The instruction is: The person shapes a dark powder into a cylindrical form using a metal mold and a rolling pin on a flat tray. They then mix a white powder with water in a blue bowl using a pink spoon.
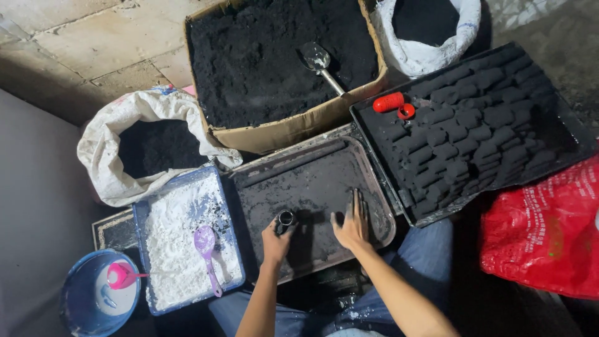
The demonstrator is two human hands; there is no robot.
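the left hand (pixel 276 240) is gripping a small metal tube (pixel 286 218) over the sooty tray (pixel 374 187). the right hand (pixel 352 226) is lying flat, fingers spread, pressing black powder; filling the tube looks next.

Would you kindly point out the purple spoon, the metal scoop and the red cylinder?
purple spoon (pixel 204 240): head view, on its bowl.
metal scoop (pixel 315 57): head view, on its blade.
red cylinder (pixel 388 102): head view, mid-body.
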